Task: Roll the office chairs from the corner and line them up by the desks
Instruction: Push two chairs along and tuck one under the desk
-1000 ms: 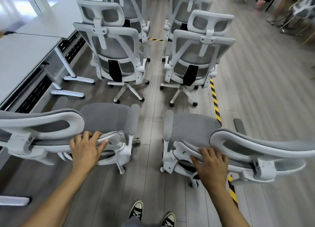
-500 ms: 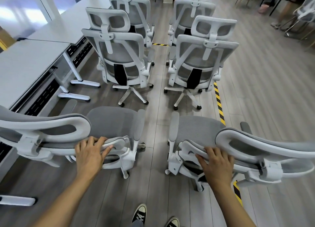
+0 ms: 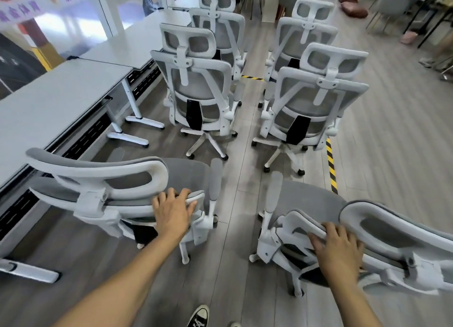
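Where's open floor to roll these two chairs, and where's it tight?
Open: bare floor right of the striped tape, and a narrow aisle between the left parked chairs and right parked chairs. Tight: those chairs stand directly ahead; desk feet hem the left.

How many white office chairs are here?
6. The left hand grips the near left chair, right hand the near right chair. Ahead stand the middle left chair and middle right chair, then the far left chair and far right chair. More may be hidden.

My left hand (image 3: 172, 210) and right hand (image 3: 338, 250) bare, left forearm (image 3: 117, 285) and right forearm (image 3: 355, 304) bare too, my black canvas sneaker (image 3: 199, 317) with white laces and white rubber toe cap, second shoe (image 3: 234, 324) showing a pale toe beside it
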Motion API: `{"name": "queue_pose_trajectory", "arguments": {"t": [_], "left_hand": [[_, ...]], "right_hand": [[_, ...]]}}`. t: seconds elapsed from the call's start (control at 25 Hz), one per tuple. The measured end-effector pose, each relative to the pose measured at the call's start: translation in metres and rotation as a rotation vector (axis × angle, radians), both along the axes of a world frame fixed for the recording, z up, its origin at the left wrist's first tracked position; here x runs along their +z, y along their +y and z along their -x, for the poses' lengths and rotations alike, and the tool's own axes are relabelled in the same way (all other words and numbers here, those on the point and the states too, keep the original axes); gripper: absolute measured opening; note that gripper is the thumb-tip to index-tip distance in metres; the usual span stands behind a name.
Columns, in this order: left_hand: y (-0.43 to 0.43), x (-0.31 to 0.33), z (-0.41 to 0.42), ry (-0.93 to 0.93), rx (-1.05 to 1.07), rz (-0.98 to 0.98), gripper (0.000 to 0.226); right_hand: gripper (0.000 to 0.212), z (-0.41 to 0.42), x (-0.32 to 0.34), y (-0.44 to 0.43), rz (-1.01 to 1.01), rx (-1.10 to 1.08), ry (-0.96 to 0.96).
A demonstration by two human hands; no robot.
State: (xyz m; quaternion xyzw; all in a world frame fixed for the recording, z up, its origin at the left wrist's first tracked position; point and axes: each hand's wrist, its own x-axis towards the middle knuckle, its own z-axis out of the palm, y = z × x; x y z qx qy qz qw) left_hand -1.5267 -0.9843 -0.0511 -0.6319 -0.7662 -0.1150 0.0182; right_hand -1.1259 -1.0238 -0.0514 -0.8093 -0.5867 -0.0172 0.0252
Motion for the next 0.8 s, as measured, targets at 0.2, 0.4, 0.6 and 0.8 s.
{"name": "queue_pose_trajectory", "arguments": {"t": [0.2, 0.4, 0.6, 0.8], "left_hand": [[-0.037, 0.015, 0.025, -0.165, -0.126, -0.102, 0.037], [-0.105, 0.028, 0.105, -0.143, 0.266, -0.227, 0.022], [-0.093, 0.028, 0.216, -0.233, 0.543, -0.100, 0.050], [-0.070, 0.008, 0.261, -0.171, 0.355, 0.058, 0.059]], "right_hand": [[0.039, 0.021, 0.006, 0.021, -0.055, -0.045, 0.139], [0.047, 0.166, 0.009, 0.056, -0.135, 0.484, 0.481], [0.047, 0.310, 0.009, 0.064, -0.030, 0.802, 0.487], [0.046, 0.331, -0.007, 0.072, -0.081, 0.884, 0.412]]}}
